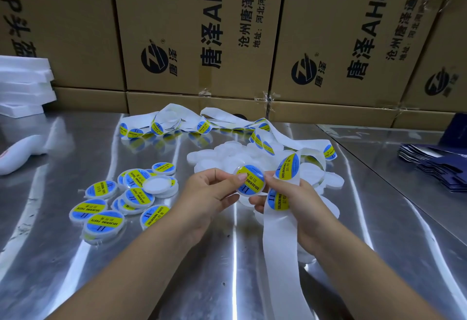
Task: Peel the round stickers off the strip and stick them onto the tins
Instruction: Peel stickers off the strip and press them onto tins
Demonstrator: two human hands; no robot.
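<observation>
My left hand (209, 193) grips a round white tin (250, 180) that bears a blue and yellow sticker, thumb pressing on its face. My right hand (288, 201) pinches the tin's right edge and also holds the white backing strip (278, 244), which carries more stickers and hangs down toward me. The strip loops away across the table to a tangled heap (202, 125) at the back. A pile of stickered tins (121, 198) lies to the left. Plain white tins (227, 155) lie in a heap behind my hands.
The work surface is a shiny metal table (126, 269). Brown cardboard boxes (197, 41) form a wall at the back. White foam slabs (22, 84) are stacked at far left, and dark blue flat cartons (434, 165) lie at the right.
</observation>
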